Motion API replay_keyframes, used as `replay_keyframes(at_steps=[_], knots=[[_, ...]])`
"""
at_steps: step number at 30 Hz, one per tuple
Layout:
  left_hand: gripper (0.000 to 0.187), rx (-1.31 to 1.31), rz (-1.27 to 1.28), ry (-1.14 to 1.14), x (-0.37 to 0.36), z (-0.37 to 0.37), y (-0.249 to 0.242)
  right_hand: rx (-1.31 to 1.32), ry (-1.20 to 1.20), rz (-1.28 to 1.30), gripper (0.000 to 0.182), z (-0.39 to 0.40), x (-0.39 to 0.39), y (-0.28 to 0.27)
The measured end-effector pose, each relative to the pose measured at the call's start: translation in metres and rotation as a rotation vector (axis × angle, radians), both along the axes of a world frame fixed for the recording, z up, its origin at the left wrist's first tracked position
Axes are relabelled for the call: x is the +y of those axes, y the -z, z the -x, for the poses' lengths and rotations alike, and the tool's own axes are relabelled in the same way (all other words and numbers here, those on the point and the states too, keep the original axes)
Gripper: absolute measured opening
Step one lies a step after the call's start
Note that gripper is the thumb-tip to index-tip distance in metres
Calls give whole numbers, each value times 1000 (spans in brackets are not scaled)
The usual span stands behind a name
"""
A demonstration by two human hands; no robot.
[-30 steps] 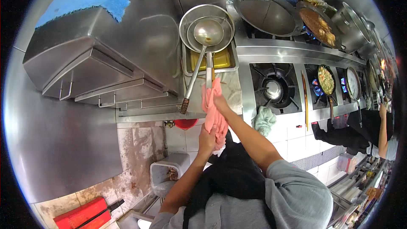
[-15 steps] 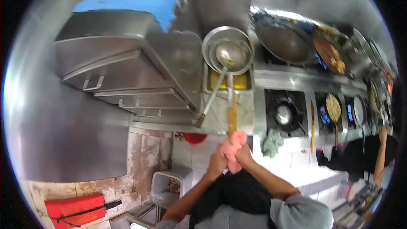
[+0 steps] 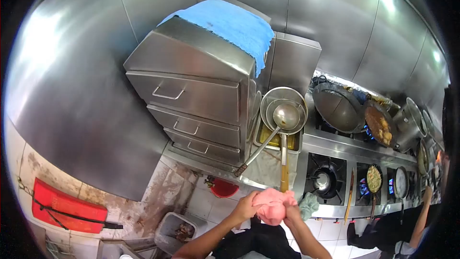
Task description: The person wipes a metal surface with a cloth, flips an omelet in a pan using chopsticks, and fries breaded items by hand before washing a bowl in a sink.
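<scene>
A crumpled pink cloth (image 3: 270, 206) is held between both hands over the counter's front edge. My left hand (image 3: 246, 207) grips its left side, and my right hand (image 3: 291, 213) grips its right side. Just beyond the cloth lies the wooden handle of a strainer (image 3: 284, 172). The strainer's round bowl rests over a metal tray of yellow oil (image 3: 273, 139), with a ladle (image 3: 287, 116) lying in it. A grey-green cloth (image 3: 308, 206) lies right of my right hand, beside an unlit burner (image 3: 324, 181).
Steel drawers (image 3: 191, 96) with a blue cloth (image 3: 225, 21) on top stand at left. Pans on burners, including a wok (image 3: 338, 108) and a pan of food (image 3: 374, 178), line the right. A co-worker's arm (image 3: 420, 220) is far right. A bin (image 3: 179, 232) stands below left.
The view has shifted up and left, so the counter and stove appear lower. The pink cloth is spread wider, and my hands are farther apart on it.
</scene>
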State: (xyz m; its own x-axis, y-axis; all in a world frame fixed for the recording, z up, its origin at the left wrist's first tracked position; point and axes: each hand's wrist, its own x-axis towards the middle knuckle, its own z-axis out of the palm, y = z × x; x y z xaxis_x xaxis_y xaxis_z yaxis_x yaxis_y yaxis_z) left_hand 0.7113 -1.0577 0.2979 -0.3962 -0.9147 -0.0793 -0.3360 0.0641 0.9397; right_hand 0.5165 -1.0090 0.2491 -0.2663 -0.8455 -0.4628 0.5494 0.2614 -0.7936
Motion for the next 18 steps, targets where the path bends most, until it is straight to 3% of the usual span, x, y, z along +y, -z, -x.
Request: replay_keyframes(at_steps=[2,3,4,5,7,8,9,11,12,13,14,15,16,17,18], knots=[[41,17,31,-12,-3,1,8,66,41,51,35,-5,-11,31],[41,23,52,-9,-2,2,11,250,-31,-63,33,-5,-13,48],[43,-9,-259,44,-3,0,-24,432,-100,-191,34,-2,-5,52],[43,-7,-275,63,2,0,-17,433,-85,-211,34,5,8,54],[44,63,48,99,0,-3,-1,903,-329,-345,39,9,16,18],[45,92,211,132,2,-4,-2,851,-314,-376,45,3,25,-28],[45,89,213,131,2,-5,-15,849,-315,-373,45,5,32,-46],[50,116,-295,250,4,-2,-55,-22,-278,-177,52,16,44,-70],[50,109,-317,279,2,2,-64,-19,-280,-180,52,19,47,-83],[50,115,-315,274,1,7,-79,47,-368,-3,56,20,47,-97],[52,174,-180,282,0,15,-96,113,-462,180,63,21,42,-108],[53,232,-38,282,-3,22,-108,121,-481,192,63,16,30,-120],[58,194,418,272,-9,32,-113,275,-320,365,63,7,15,-132],[60,222,257,295,-10,34,-141,422,-158,546,64,4,2,-139],[62,245,97,302,-11,37,-170,737,25,504,59,13,-8,-131]])
